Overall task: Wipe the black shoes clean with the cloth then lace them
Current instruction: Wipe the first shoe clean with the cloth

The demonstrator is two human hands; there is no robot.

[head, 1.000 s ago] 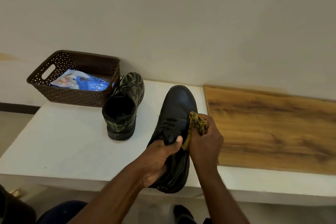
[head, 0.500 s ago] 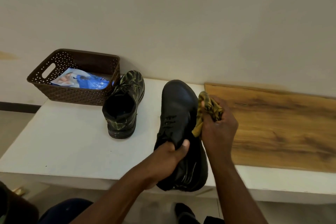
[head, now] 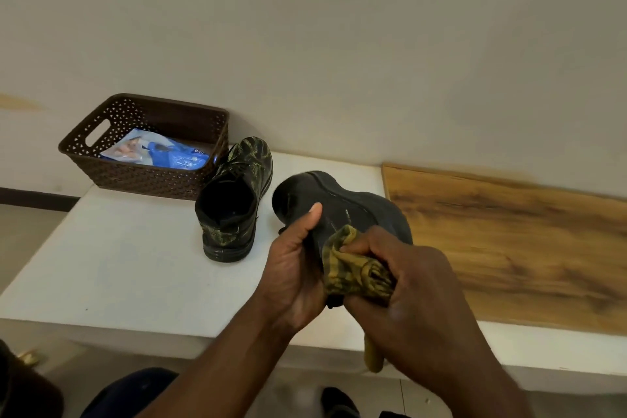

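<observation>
My left hand [head: 293, 268] grips a black shoe [head: 339, 202] that is turned on its side above the white table [head: 101, 268], its sole facing up and to the right. My right hand [head: 407, 285] holds a bunched yellow-green cloth [head: 353, 271] against the shoe's side, with one end of the cloth hanging below the wrist. The second black shoe [head: 234, 200] stands upright on the table to the left, its opening facing me and its toe toward the wall. Laces cannot be made out.
A brown perforated basket [head: 101, 173] with a blue-and-white packet [head: 156, 153] inside stands at the table's back left against the wall. A wooden board [head: 509, 241] lies flat on the right part of the table. The table's front edge is just below my hands.
The held shoe has been lifted and rolled from upright onto its side, sole now showing. My right hand with the cloth has moved down and nearer, from the toe side to the shoe's flank.
</observation>
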